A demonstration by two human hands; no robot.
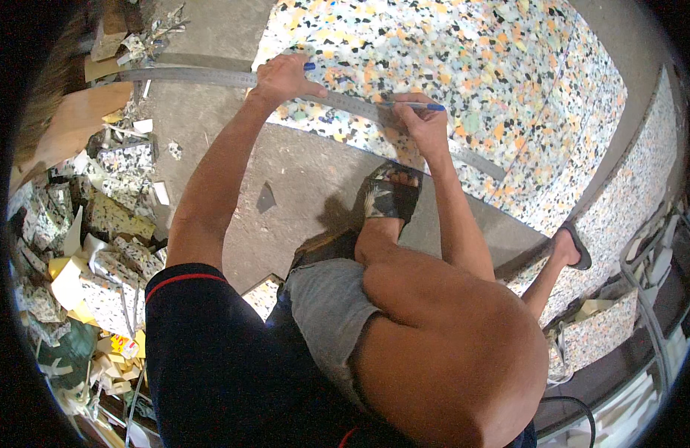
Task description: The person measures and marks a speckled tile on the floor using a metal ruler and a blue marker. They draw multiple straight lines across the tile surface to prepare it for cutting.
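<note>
A large speckled foam sheet (449, 52) in white, orange, green and black lies on the floor. Across its near edge runs a long metal ruler (352, 104), its left end reaching out past the sheet. My left hand (282, 78) is closed over the ruler and presses it down, thumb along it. Beside those fingers a small blue piece (309, 66) shows, too little of it to name. Pinched in my right hand (423, 125) is a pen (433, 107) with a blue end, its tip side at the ruler's far edge. Faint straight lines cross the sheet's right part.
Foam offcuts (125, 216) and scraps are heaped on the left beside a brown board (76, 127). My sandalled foot (393, 194) stands at the sheet's near edge; my other foot (573, 246) is right. Another speckled sheet (636, 172) and a hose (651, 321) lie on the right.
</note>
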